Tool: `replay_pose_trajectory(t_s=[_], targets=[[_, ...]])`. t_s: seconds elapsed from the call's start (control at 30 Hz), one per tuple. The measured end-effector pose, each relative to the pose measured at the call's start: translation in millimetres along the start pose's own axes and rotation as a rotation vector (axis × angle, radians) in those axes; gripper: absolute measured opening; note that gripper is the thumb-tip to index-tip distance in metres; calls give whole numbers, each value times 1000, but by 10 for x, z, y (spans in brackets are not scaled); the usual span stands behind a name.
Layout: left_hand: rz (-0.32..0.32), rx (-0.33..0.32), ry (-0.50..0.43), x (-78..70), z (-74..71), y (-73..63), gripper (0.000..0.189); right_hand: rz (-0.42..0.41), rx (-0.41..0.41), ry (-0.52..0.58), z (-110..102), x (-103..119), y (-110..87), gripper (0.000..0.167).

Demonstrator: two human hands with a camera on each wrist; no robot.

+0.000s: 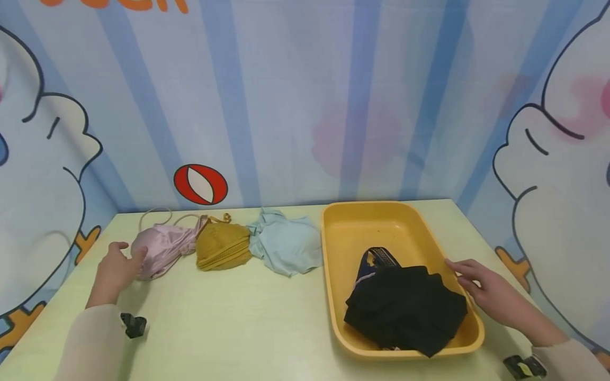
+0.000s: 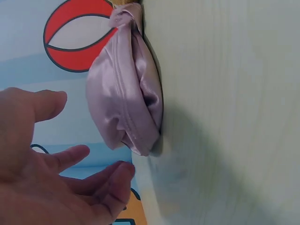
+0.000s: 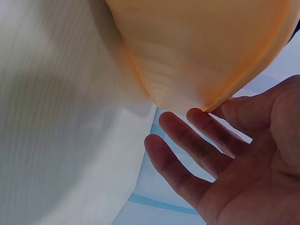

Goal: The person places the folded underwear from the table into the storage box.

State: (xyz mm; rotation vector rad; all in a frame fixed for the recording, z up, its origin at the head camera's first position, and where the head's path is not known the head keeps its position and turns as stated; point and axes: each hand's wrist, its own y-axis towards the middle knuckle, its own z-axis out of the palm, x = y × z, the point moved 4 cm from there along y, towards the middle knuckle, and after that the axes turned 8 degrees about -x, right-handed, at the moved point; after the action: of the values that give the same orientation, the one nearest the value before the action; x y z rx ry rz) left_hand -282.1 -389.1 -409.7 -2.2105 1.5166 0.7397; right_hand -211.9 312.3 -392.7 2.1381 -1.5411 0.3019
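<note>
A pink satin bra point(image 1: 164, 248) with thin straps lies at the left end of a row of garments. My left hand point(image 1: 116, 267) is beside its left end, fingers spread and holding nothing; the left wrist view shows a gap between the fingers and the satin point(image 2: 124, 93). On the right, my right hand point(image 1: 491, 291) is at the right rim of a yellow plastic basin point(image 1: 376, 217). Its thumb and index finger meet at the rim in the right wrist view, while the other fingers point(image 3: 176, 164) stay extended. A black cloth garment point(image 1: 405, 307) lies in the basin.
A mustard garment point(image 1: 224, 246) and a light blue one point(image 1: 286, 241) continue the row toward the basin. Under the black cloth, a dark blue patterned piece point(image 1: 376, 262) sticks out. A printed fabric backdrop point(image 1: 286, 106) stands behind the pale table point(image 1: 214, 323).
</note>
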Motion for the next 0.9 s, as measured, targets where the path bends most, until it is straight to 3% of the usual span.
replay_pose_trajectory(t_s=[0.23, 0.53, 0.63, 0.9], targets=[[-114, 87, 13, 57, 51, 86, 94, 4, -5, 6, -1, 4, 0, 38], [-149, 65, 26, 47, 111, 147, 95, 8, -2, 18, 7, -13, -15, 38], [-148, 39, 37, 53, 128, 166, 90, 8, -5, 20, 7, 2, -13, 38], [-59, -2, 47, 87, 147, 191, 79, 28, -3, 17, 7, -2, -16, 38]])
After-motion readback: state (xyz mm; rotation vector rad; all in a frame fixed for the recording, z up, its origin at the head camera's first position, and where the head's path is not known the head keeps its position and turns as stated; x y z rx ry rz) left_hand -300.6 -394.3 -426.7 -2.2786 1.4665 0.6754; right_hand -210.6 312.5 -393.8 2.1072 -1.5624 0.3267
